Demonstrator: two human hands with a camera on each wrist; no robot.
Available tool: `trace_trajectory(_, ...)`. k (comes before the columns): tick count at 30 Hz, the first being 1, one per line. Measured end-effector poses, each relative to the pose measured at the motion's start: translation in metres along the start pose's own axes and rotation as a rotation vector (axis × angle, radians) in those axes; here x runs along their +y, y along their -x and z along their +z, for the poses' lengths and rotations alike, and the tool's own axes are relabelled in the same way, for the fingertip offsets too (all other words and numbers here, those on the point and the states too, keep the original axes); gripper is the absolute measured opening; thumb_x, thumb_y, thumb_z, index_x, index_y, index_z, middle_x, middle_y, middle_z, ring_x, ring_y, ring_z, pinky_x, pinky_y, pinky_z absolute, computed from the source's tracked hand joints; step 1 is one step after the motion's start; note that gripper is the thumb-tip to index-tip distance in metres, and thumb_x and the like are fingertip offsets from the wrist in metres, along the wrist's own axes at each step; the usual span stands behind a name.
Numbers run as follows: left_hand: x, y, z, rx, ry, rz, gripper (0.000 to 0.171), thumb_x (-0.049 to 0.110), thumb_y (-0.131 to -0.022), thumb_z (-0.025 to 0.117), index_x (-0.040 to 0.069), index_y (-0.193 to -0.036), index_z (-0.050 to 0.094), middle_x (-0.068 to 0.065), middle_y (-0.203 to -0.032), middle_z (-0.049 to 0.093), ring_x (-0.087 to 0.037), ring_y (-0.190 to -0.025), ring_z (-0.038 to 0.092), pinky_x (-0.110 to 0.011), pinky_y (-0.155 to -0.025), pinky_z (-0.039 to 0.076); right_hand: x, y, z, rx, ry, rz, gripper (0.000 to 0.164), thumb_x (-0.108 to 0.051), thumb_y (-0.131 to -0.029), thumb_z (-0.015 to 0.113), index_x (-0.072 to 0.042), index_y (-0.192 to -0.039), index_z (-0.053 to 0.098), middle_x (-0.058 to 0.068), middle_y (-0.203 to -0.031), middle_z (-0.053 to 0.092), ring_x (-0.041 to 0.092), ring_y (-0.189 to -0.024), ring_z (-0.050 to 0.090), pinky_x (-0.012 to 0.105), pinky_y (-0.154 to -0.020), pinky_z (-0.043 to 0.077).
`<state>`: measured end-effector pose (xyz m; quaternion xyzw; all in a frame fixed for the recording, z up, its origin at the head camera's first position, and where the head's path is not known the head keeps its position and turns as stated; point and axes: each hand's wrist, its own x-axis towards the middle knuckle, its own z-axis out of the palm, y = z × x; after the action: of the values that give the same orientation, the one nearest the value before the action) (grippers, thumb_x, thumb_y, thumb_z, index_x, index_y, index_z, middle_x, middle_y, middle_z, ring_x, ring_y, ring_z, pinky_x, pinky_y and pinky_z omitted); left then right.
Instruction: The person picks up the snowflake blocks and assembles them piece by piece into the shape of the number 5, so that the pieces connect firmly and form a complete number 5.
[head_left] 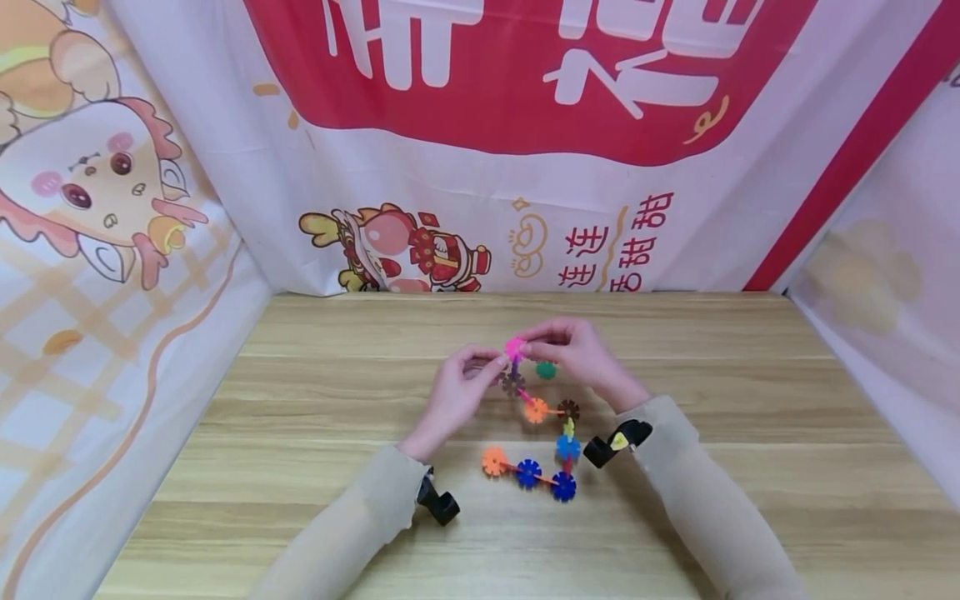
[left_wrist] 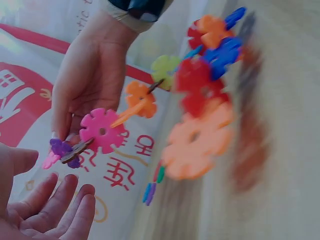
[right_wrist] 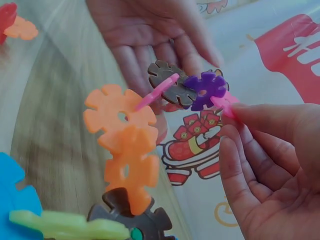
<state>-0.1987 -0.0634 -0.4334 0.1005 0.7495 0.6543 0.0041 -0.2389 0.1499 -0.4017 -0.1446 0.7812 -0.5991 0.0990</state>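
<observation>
A bent chain of slotted plastic snowflake discs runs from an orange disc [head_left: 493, 461] near me, past a dark blue disc [head_left: 564, 486] and a light blue disc [head_left: 567, 447], up to a bright pink disc [head_left: 514, 348] at its far end. My right hand [head_left: 581, 354] pinches that pink disc between thumb and fingertips. It joins a purple disc [right_wrist: 204, 90], which joins a brown disc [right_wrist: 170, 85]. My left hand [head_left: 461, 387] is beside this end, its fingers loosely extended and thumb apart; whether it touches the brown disc I cannot tell.
A green disc [head_left: 546, 369] lies on the wooden table [head_left: 337, 433] below my right hand. Printed cloth [head_left: 225, 167] hangs behind and at both sides of the table. Black wrist cameras [head_left: 438, 500] are strapped to both wrists.
</observation>
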Motion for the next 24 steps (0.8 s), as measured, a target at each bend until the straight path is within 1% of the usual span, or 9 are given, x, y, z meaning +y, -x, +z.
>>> trace_trajectory(3, 0.003, -0.005, -0.004, 0.024, -0.031, 0.033, 0.024, 0.023, -0.098, 0.071, 0.003, -0.111, 0.071, -0.008, -0.104, 0.072, -0.026, -0.097, 0.069, -0.034, -0.088, 0.057, 0.0, 0.0, 0.004, -0.019, 0.006, -0.015, 0.023, -0.02, -0.094, 0.076, -0.009, -0.115, 0.076, 0.007, -0.103, 0.075, 0.042, -0.101, 0.067, 0.055, -0.089, 0.055)
trace_trajectory(6, 0.003, -0.008, -0.005, 0.029, -0.05, 0.039, 0.019, 0.019, -0.097, 0.072, 0.002, -0.105, 0.073, -0.007, -0.098, 0.073, -0.024, -0.093, 0.07, -0.031, -0.085, 0.058, 0.0, 0.0, 0.008, -0.035, 0.009, -0.031, 0.022, -0.016, -0.096, 0.074, -0.007, -0.116, 0.076, 0.008, -0.103, 0.075, 0.038, -0.097, 0.069, 0.059, -0.089, 0.053)
trace_trajectory(9, 0.004, -0.009, -0.006, 0.034, -0.034, 0.04, 0.017, 0.016, -0.097, 0.073, 0.0, -0.102, 0.073, -0.009, -0.095, 0.073, -0.028, -0.091, 0.07, -0.034, -0.085, 0.058, 0.001, 0.0, 0.007, -0.053, 0.005, -0.049, 0.024, -0.012, -0.098, 0.07, -0.003, -0.12, 0.073, 0.01, -0.104, 0.075, 0.041, -0.098, 0.069, 0.061, -0.09, 0.052)
trace_trajectory(10, 0.008, -0.007, -0.006, 0.036, -0.025, 0.03, 0.017, 0.014, -0.097, 0.072, -0.001, -0.103, 0.073, -0.011, -0.096, 0.072, -0.03, -0.092, 0.07, -0.037, -0.087, 0.058, 0.003, -0.001, 0.006, -0.058, 0.002, -0.051, 0.025, -0.012, -0.099, 0.069, -0.002, -0.122, 0.072, 0.01, -0.106, 0.075, 0.043, -0.1, 0.068, 0.061, -0.091, 0.052)
trace_trajectory(13, 0.009, -0.007, -0.007, 0.036, 0.0, 0.008, 0.016, 0.013, -0.098, 0.07, -0.002, -0.105, 0.071, -0.012, -0.099, 0.071, -0.031, -0.094, 0.07, -0.038, -0.087, 0.058, 0.01, -0.002, -0.002, -0.063, 0.014, -0.027, 0.031, -0.018, -0.1, 0.068, -0.002, -0.127, 0.069, 0.011, -0.111, 0.074, 0.047, -0.106, 0.065, 0.056, -0.094, 0.052)
trace_trajectory(16, 0.01, -0.007, -0.009, 0.036, 0.013, -0.027, 0.015, 0.012, -0.099, 0.068, -0.001, -0.107, 0.07, -0.012, -0.101, 0.071, -0.027, -0.093, 0.07, -0.035, -0.084, 0.059, 0.022, -0.003, -0.013, -0.028, 0.093, 0.023, 0.035, -0.025, -0.099, 0.07, -0.005, -0.128, 0.069, 0.009, -0.113, 0.073, 0.038, -0.108, 0.067, 0.049, -0.095, 0.053)
trace_trajectory(18, 0.006, -0.009, -0.01, 0.035, 0.015, -0.036, 0.015, 0.012, -0.099, 0.068, 0.0, -0.108, 0.07, -0.01, -0.1, 0.072, -0.024, -0.091, 0.07, -0.032, -0.081, 0.059, 0.03, -0.004, -0.02, -0.001, 0.16, 0.052, 0.035, -0.027, -0.098, 0.072, -0.006, -0.127, 0.07, 0.006, -0.113, 0.073, 0.03, -0.105, 0.068, 0.048, -0.095, 0.053)
trace_trajectory(20, 0.007, -0.009, -0.01, 0.037, 0.023, -0.048, 0.015, 0.012, -0.099, 0.068, 0.0, -0.108, 0.07, -0.011, -0.099, 0.072, -0.024, -0.09, 0.07, -0.032, -0.08, 0.06, 0.038, -0.004, -0.025, 0.012, 0.219, 0.071, 0.034, -0.025, -0.096, 0.074, -0.006, -0.124, 0.071, 0.005, -0.111, 0.073, 0.025, -0.102, 0.068, 0.045, -0.092, 0.054)
trace_trajectory(24, 0.008, -0.011, -0.01, 0.038, 0.04, -0.063, 0.016, 0.013, -0.099, 0.068, 0.001, -0.109, 0.07, -0.011, -0.099, 0.072, -0.024, -0.089, 0.071, -0.032, -0.079, 0.06, 0.05, -0.006, -0.03, -0.018, 0.309, 0.069, 0.035, -0.022, -0.092, 0.078, -0.005, -0.122, 0.072, 0.004, -0.109, 0.073, 0.024, -0.095, 0.067, 0.042, -0.079, 0.057)
